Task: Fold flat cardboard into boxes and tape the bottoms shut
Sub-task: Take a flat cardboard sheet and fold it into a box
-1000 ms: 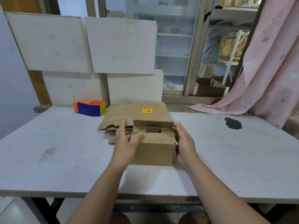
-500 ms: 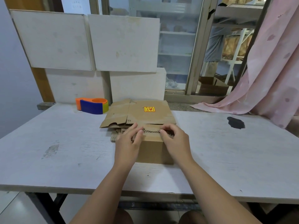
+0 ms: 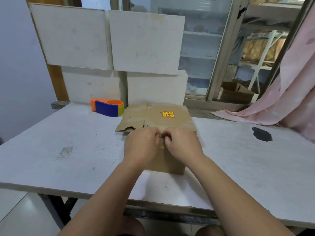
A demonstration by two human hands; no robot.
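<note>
Closing the flaps is the step in hand here, I'd say. Small brown cardboard box (image 3: 167,163) sits on the white table (image 3: 68,150) about mid-width, nearer the front edge than the back, and it's already popped into shape. Both hands are on top of it, left hand (image 3: 141,145) and right hand (image 3: 183,145) side by side, knuckles almost touching over the middle seam. Fingers (image 3: 154,136) on both are curled down and bunched together, not spread. The tips are tucked in where the flaps meet, and it looks like they're pinching the flap edges there. Thumbs are hidden, so I can't tell how much is pinch and how much is plain pushing down.

No tape on the box that I can see, though the hands cover most of the top. Orange, blue and yellow tape dispenser (image 3: 107,107) is back left by the wall, well apart from the box, nobody touching it. Just behind the box is a stack of flat brown cardboard (image 3: 136,120) with a yellow and red sticker (image 3: 167,114) on top, so plenty more to fold.

Next move imo: one hand holds the flaps flat while the other reaches back-left for the dispenser. Let go with both and those flaps will probably spring up. Then a strip goes along the seam.
</note>
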